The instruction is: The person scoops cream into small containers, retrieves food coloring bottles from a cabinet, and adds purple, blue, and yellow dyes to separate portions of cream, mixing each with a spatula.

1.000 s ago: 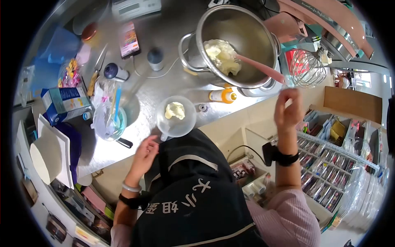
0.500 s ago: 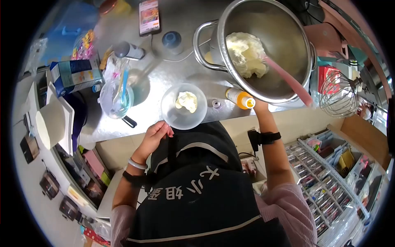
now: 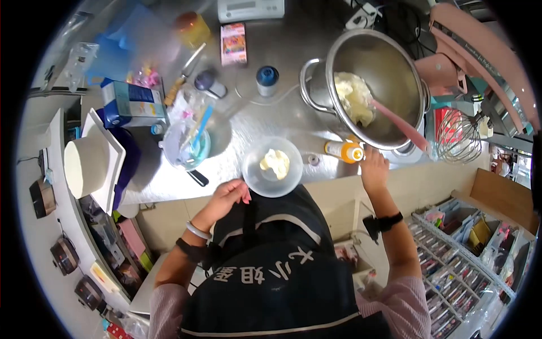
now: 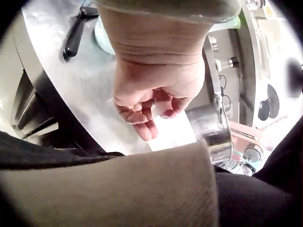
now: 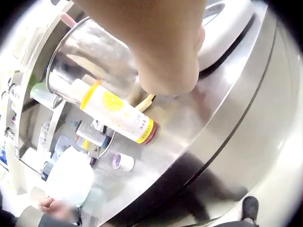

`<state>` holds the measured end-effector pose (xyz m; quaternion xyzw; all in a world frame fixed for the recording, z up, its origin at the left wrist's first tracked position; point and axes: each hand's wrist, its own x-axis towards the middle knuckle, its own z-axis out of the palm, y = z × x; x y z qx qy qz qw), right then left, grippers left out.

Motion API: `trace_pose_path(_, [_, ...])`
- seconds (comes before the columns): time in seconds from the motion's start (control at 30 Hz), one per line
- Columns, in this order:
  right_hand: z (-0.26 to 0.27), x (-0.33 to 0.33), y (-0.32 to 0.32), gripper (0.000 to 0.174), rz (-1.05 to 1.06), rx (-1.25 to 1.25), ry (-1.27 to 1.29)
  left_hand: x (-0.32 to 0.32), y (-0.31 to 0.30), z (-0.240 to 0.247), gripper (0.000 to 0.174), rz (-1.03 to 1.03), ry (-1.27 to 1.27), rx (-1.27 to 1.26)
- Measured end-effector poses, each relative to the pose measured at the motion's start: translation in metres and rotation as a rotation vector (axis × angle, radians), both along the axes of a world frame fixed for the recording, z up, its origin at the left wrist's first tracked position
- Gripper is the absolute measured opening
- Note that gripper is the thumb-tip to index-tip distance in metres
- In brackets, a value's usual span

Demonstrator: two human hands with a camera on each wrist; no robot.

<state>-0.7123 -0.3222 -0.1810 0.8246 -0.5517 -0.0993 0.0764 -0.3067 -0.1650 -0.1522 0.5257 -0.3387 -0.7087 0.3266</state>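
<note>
**Right hand drops to the bottle**

On my feed the steel tabletop [image 3: 254, 121] carries the big mixing bowl [image 3: 389, 68], with cream heaped inside and a pink spatula [image 3: 401, 127] leaning on its rim. A second ago the right hand [image 3: 374, 169] was up in the air by the spatula's handle. Now it sits low at the tabletop's edge, so the work has shifted from the big bowl to the things below it.

The clear bowl [image 3: 272, 167] stands at the near edge. The left hand [image 3: 228, 195] stays just beside it, its grip loose, fingers softly curled on nothing.

The yellow bottle [image 3: 345, 151] lies on its side under the mixing bowl, cap end just beside the right hand. I cannot tell whether that grip is apart or together, because the fingers are out of sight. A small purple cap [image 3: 312, 160] lies nearby.
</note>
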Motion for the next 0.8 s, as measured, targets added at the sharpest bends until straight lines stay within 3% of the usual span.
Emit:
trace_pose_path(0.07, [-0.002, -0.022, 0.011, 0.05, -0.122, 0.061, 0.027, 0.001, -0.002, 0.002, 0.03, 0.013, -0.001, 0.011])
trace_pose_path(0.13, [0.02, -0.034, 0.038, 0.047, -0.139, 0.055, -0.021, 0.004, -0.004, -0.004, 0.031, 0.001, -0.019, -0.015])
trace_pose_path(0.2, [0.023, -0.06, 0.08, 0.041, -0.171, 0.033, -0.248, 0.007, -0.009, -0.004, 0.03, -0.014, -0.032, -0.035])
trace_pose_path(0.27, [0.062, -0.049, 0.118, 0.033, -0.478, 0.22, -0.223, 0.008, -0.014, 0.0, 0.028, 0.013, -0.016, -0.046])
trace_pose_path(0.33, [0.075, -0.056, 0.162, 0.019, -0.185, 0.07, -0.352, 0.009, -0.019, -0.002, 0.027, -0.027, -0.067, -0.038])
trace_pose_path(0.37, [0.092, -0.042, 0.159, 0.019, -0.185, 0.068, -0.345, 0.009, -0.018, -0.005, 0.026, -0.01, -0.051, -0.052])
trace_pose_path(0.43, [0.136, -0.008, 0.161, 0.014, -0.116, -0.156, -0.61, 0.01, -0.019, -0.01, 0.027, -0.02, -0.055, -0.038])
trace_pose_path(0.5, [0.183, 0.021, 0.135, 0.014, -0.365, -0.101, -0.773, 0.011, -0.021, -0.014, 0.026, -0.063, -0.122, -0.031])
trace_pose_path(0.6, [0.231, 0.049, 0.065, 0.018, -0.447, -0.029, -0.895, 0.007, -0.025, -0.01, 0.026, -0.035, -0.126, -0.011])
trace_pose_path(0.73, [0.246, 0.069, -0.016, 0.023, -0.21, -0.004, -0.641, 0.007, -0.027, -0.012, 0.023, -0.114, -0.155, -0.049])
trace_pose_path(0.8, [0.228, 0.069, -0.043, 0.022, -0.226, -0.013, -0.59, 0.007, -0.026, -0.011, 0.023, -0.084, -0.149, -0.016])
